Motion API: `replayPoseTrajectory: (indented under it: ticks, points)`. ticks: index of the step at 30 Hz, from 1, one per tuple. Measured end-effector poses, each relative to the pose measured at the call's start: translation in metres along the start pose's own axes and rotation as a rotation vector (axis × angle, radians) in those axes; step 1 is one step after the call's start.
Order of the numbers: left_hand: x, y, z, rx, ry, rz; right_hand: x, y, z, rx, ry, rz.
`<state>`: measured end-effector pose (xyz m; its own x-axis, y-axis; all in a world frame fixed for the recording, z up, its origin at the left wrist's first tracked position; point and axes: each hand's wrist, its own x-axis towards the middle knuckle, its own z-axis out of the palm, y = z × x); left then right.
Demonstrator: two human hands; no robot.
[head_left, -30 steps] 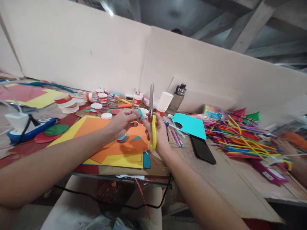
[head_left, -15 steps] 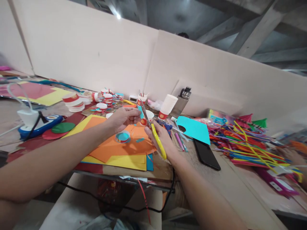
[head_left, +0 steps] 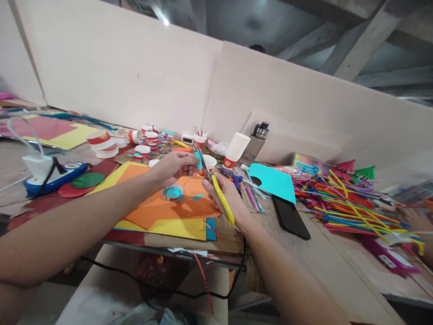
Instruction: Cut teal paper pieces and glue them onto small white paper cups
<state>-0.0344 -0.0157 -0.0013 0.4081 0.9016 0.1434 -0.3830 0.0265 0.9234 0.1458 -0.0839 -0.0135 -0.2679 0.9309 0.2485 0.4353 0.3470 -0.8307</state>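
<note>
Hanging above the orange sheet (head_left: 145, 212), a small turquoise paper piece (head_left: 199, 161) was pinched between the fingertips of the left hand (head_left: 175, 168). The grip of the right hand (head_left: 225, 192) was closed around the yellow handles of the scissors (head_left: 221, 198), and the blades were pointed upward, just beside the paper piece. Whether the paper was touched by the blades could not be told.

As for the progress, a round opening had been cut in the large turquoise sheet (head_left: 277, 180), which was laid partly over the black phone (head_left: 291, 217). A turquoise scrap (head_left: 196, 197) was seen on the orange sheet, near a shallow cup ring (head_left: 172, 192) with turquoise inside it. Behind, several red and white cup parts (head_left: 151, 141) were gathered on the worktop (head_left: 264, 230), some with turquoise strips; these seemed to be more advanced. The small piece was not yet attached to anything, so its trimming was judged to be in course. The stack of cups (head_left: 235, 149) appeared uncut. How many pieces were left could not be known.
</note>
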Motion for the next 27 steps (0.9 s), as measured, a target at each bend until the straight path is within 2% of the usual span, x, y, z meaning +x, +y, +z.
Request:
replayPoseTrajectory:
  ticks: [17,27]
  points:
    - [0.0006,-0.0018,-0.0032,-0.021,-0.012,0.001,-0.0007,-0.0022,0.0024,0.054,-0.011,0.003]
    - [-0.0003,-0.0003,-0.0026,0.014,-0.031,0.009,-0.0039,-0.0083,0.0052,0.031,0.06,0.045]
